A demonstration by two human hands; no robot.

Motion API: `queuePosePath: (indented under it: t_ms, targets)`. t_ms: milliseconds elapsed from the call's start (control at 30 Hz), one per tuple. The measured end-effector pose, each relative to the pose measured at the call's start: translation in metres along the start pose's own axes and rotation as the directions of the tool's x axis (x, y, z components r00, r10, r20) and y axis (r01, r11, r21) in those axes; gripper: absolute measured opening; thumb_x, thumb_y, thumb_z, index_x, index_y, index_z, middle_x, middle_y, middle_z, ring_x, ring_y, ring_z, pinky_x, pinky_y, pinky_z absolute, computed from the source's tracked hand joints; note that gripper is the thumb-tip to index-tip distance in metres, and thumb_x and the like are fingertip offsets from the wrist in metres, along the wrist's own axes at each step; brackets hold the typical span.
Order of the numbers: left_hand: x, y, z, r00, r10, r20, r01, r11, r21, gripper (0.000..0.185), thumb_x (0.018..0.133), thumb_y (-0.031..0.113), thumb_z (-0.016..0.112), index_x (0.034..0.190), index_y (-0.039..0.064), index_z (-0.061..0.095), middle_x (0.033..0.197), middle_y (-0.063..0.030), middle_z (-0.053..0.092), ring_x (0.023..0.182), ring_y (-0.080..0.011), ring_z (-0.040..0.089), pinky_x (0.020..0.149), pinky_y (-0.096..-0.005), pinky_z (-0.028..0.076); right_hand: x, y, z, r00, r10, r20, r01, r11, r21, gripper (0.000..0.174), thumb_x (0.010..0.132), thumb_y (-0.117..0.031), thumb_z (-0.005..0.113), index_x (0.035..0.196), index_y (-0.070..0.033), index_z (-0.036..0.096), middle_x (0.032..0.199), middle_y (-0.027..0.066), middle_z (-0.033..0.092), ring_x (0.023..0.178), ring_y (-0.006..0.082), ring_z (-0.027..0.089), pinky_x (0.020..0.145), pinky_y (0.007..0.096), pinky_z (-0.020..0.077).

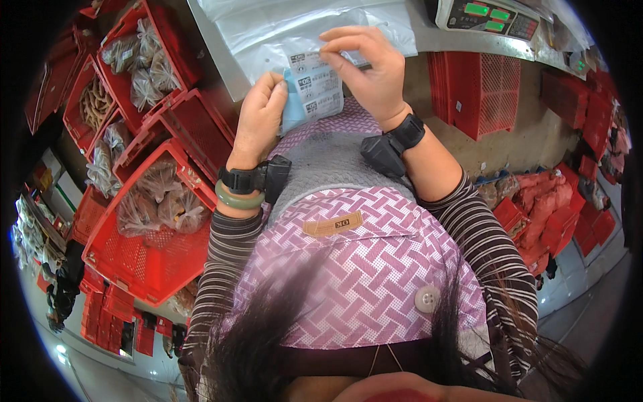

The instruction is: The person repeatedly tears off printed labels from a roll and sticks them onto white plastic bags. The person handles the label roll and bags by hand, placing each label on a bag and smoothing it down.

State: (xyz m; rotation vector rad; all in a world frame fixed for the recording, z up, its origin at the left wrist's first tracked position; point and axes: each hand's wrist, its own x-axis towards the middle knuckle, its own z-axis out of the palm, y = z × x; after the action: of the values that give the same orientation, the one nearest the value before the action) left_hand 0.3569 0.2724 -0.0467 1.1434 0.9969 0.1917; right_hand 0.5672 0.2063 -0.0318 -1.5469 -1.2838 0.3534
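Note:
My left hand [261, 113] grips the blue backing sheet [296, 103] of a strip of white printed labels [321, 88] between thumb and fingers. At the strip's upper end, my right hand [366, 68] has thumb and fingertips pinched at the corner of a label; whether that label is lifted from the backing cannot be told. The strip hangs over the edge of a metal table, in front of my apron. Beneath and beyond both hands lie clear plastic bags [241, 30], spread flat on the table.
A digital scale [487, 20] with lit green displays stands at the table's upper right. Red plastic crates [150, 261] holding bagged goods [163, 201] fill the left side. More red crates [464, 95] stand under the table and at the right.

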Motion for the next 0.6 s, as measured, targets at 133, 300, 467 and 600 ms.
queuePosePath:
  t_ms: [133, 300, 467, 600]
  targets:
    - [0.004, -0.011, -0.004, 0.988, 0.122, -0.098, -0.111, 0.987, 0.113, 0.021, 0.107, 0.014, 0.045, 0.108, 0.000, 0.062, 0.093, 0.0003, 0.060, 0.087, -0.0071, 0.053, 0.079, -0.0249, 0.046, 0.009, 0.025, 0.001, 0.756, 0.648, 0.091, -0.624, 0.671, 0.401, 0.021, 0.079, -0.024, 0.085, 0.089, -0.008, 0.075, 0.097, 0.0037, 0.074, 0.096, 0.0237, 0.067, 0.089, 0.0355, 0.0521]
    - [-0.005, -0.014, -0.004, 0.972, 0.213, -0.097, -0.208, 0.977, 0.057, 0.024, 0.105, 0.010, 0.041, 0.110, -0.001, 0.062, 0.097, -0.0041, 0.063, 0.092, -0.0117, 0.056, 0.085, -0.0279, 0.047, 0.018, 0.061, 0.013, 0.917, 0.395, 0.051, -0.375, 0.900, -0.223, 0.022, 0.083, -0.017, 0.077, 0.100, -0.005, 0.073, 0.097, 0.0125, 0.070, 0.096, 0.0281, 0.065, 0.085, 0.0400, 0.0502]
    - [-0.014, -0.020, -0.011, 0.971, 0.197, -0.133, -0.205, 0.977, -0.051, 0.025, 0.105, 0.008, 0.040, 0.114, -0.002, 0.061, 0.102, -0.0049, 0.063, 0.096, -0.0124, 0.057, 0.088, -0.0271, 0.047, 0.004, 0.064, 0.012, 0.983, 0.118, -0.140, -0.166, 0.899, -0.406, 0.025, 0.082, -0.026, 0.075, 0.094, -0.006, 0.070, 0.105, 0.0156, 0.068, 0.106, 0.0369, 0.061, 0.087, 0.0505, 0.0461]
    - [-0.024, -0.024, -0.017, 0.965, 0.187, -0.183, -0.201, 0.978, -0.060, 0.024, 0.108, 0.012, 0.040, 0.113, -0.001, 0.060, 0.102, -0.0030, 0.061, 0.094, -0.0112, 0.054, 0.087, -0.0259, 0.045, -0.012, 0.060, -0.015, 0.994, 0.024, 0.104, 0.022, 0.909, -0.416, 0.022, 0.078, -0.027, 0.083, 0.087, -0.010, 0.072, 0.098, 0.0033, 0.070, 0.103, 0.0267, 0.063, 0.097, 0.0420, 0.0450]
